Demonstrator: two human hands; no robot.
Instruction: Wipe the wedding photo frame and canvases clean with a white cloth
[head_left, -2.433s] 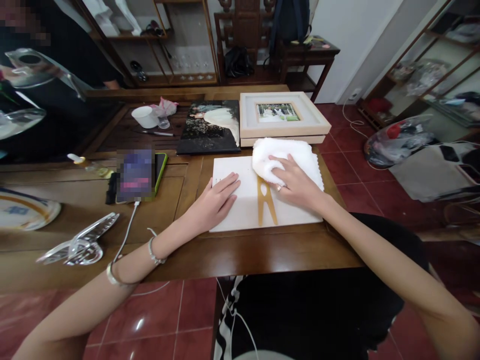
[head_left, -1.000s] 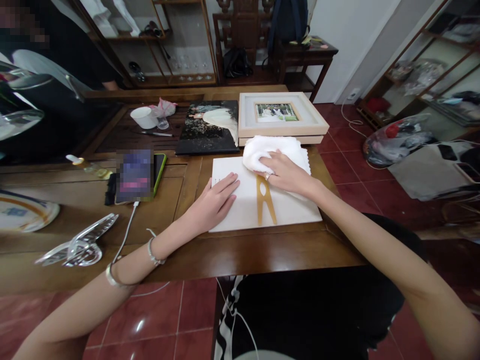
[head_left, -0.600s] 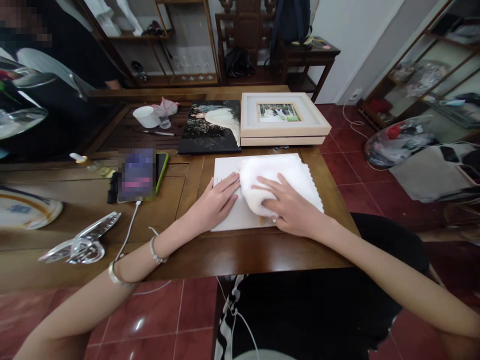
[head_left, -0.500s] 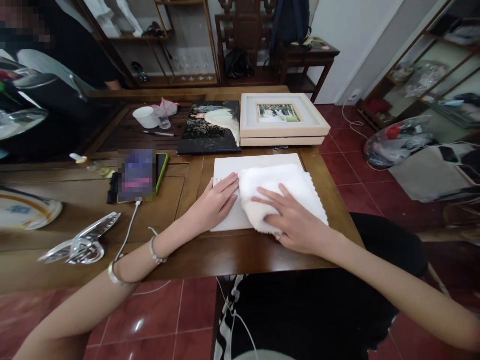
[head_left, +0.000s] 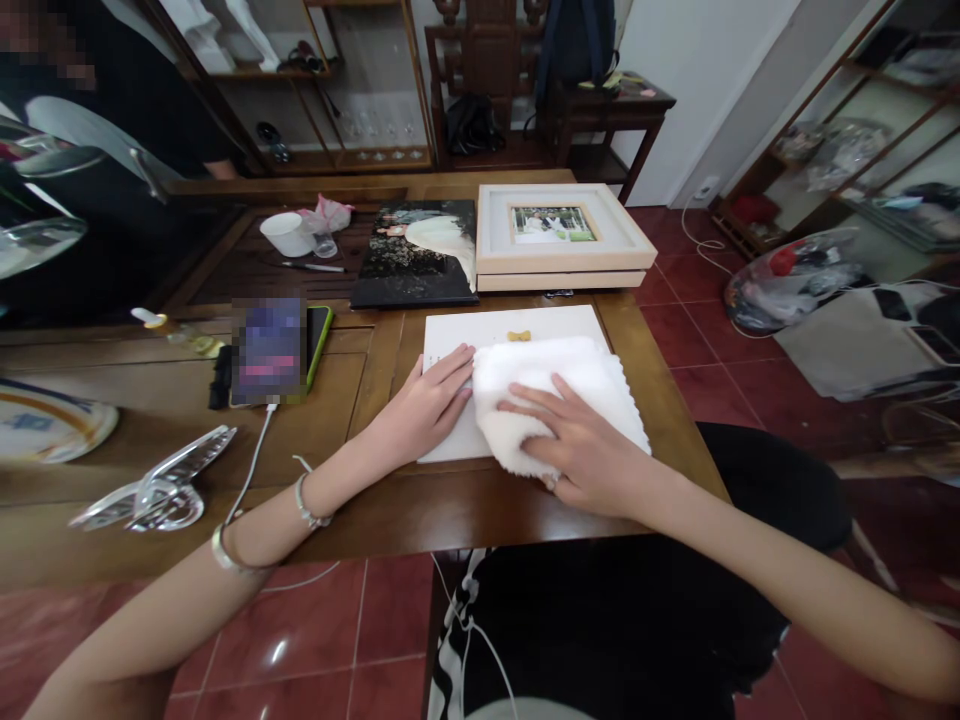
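Observation:
A white board (head_left: pixel 456 440) lies near the table's front edge, with a small gold bow-shaped piece (head_left: pixel 519 337) on its upper part. Over much of the board spreads a fluffy white cloth (head_left: pixel 592 375) with a scalloped edge. My right hand (head_left: pixel 574 435) presses on this cloth, some fingers stretched over it and others curled into its near fold. Flat on the board's left side rests my left hand (head_left: pixel 439 400), holding nothing, its fingertips at the cloth's left edge. What lies beneath the cloth is hidden.
Behind the board are a dark photo panel (head_left: pixel 420 255) and stacked pale wood frames (head_left: pixel 630 240). Leftward lie a charging phone (head_left: pixel 270 350), a dropper bottle (head_left: pixel 180 330), a shiny silver object (head_left: pixel 161 490) and a white cup (head_left: pixel 287 236). A person (head_left: pixel 150 100) is at far left.
My right hand has drawn the cloth slightly toward me, uncovering the gold bow-shaped piece on the board. My left hand stays in place on the board.

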